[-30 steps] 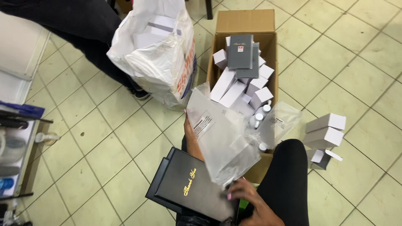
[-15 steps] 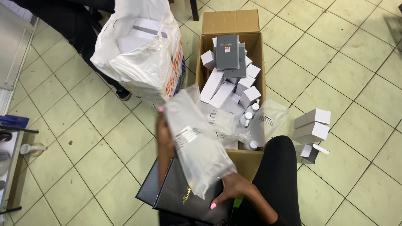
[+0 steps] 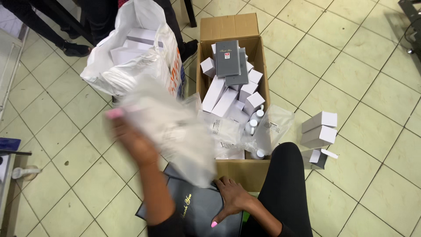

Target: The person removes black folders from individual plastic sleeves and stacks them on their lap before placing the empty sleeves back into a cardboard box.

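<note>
My left hand (image 3: 133, 140) is raised over the floor and grips a crumpled clear plastic bag (image 3: 175, 131), blurred by motion. My right hand (image 3: 230, 197) rests flat on a black flat box (image 3: 197, 213) lying on my lap, fingers spread on its lid. Just beyond stands an open cardboard box (image 3: 239, 173) filled with small white boxes (image 3: 226, 98), two grey flat boxes (image 3: 228, 59), little bottles and more clear bags.
A white plastic shopping bag (image 3: 131, 66) holding white boxes sits left of the cardboard box. Three small white boxes (image 3: 319, 129) lie on the tiled floor at the right. Another person's legs and shoe (image 3: 74, 48) show at the top left. A shelf edge (image 3: 8, 153) is at far left.
My left hand has swung the clear plastic bag up and to the left, away from the cardboard box. My right hand stays on the black box.
</note>
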